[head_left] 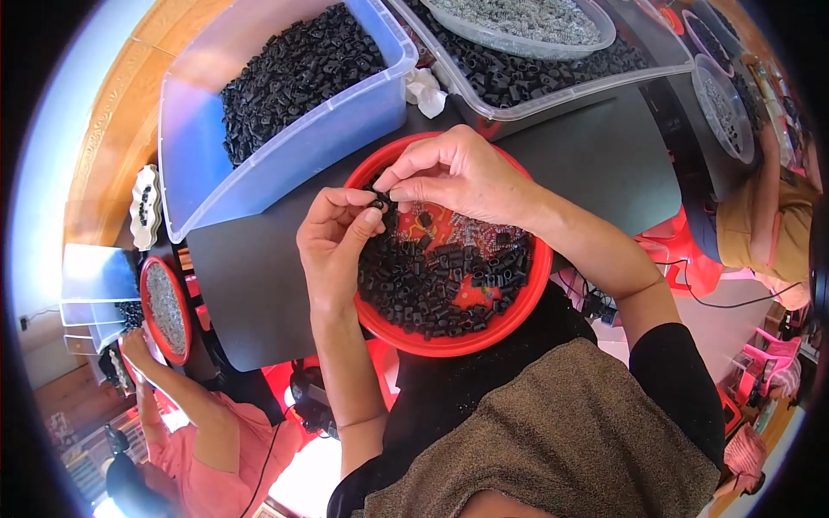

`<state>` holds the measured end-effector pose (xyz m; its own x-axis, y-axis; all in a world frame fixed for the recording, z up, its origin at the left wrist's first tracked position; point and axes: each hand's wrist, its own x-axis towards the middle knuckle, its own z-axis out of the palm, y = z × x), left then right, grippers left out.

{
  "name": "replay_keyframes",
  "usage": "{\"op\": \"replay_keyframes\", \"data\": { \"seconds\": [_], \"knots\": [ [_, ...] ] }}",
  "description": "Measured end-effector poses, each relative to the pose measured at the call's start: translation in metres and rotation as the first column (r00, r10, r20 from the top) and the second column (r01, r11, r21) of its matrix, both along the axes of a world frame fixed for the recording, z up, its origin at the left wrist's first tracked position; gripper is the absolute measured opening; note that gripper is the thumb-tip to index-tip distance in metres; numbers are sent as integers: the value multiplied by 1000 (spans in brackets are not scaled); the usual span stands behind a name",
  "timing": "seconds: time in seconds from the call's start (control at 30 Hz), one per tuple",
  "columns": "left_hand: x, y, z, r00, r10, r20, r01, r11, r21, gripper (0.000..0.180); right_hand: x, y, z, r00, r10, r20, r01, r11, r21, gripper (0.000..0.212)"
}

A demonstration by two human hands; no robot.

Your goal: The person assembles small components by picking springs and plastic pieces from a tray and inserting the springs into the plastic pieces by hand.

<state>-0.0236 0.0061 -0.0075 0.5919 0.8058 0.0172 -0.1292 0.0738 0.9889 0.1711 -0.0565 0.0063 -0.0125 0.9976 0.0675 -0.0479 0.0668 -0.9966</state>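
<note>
Over a round red basin [543, 285], my two hands meet fingertip to fingertip. My left hand [332, 237] pinches a small black plastic piece [378, 202] between thumb and fingers. Close against that piece, my right hand [471, 180] has its thumb and fingers pressed together; what lies between them is too small to make out. Inside the basin, loose black plastic pieces [423, 298] cover the near part. Small silvery metal bits [471, 229], which look like springs, lie at the right of its patterned red bottom.
A blue tub [294, 177] heaped with black pieces stands at the back left. Behind right, a clear tub [553, 105] of black parts carries a bowl [527, 50] of metal springs. At left, a person in pink [216, 432] works beside a red tray [177, 354]; another person sits at right.
</note>
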Motion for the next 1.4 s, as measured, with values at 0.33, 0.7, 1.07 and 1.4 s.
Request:
{"op": "replay_keyframes", "data": {
  "seconds": [0.33,0.7,1.07,1.4],
  "knots": [
    [1,-2,3,998,-11,-63,13,1000,26,15,-1,-4,0,998,28,48,-26,999,-47,14],
    [1,-2,2,999,-24,-38,25,1000,11,16,-2,-4,-1,999,31,41,-31,999,-5,16],
    [0,-2,1,998,-58,-3,58,998,18,19,0,-6,-2,995,95,-31,-98,990,-104,13],
    [2,-4,1,999,-34,-6,34,998,49,18,-2,-6,0,998,60,14,-59,994,-87,15]
  ]
}}
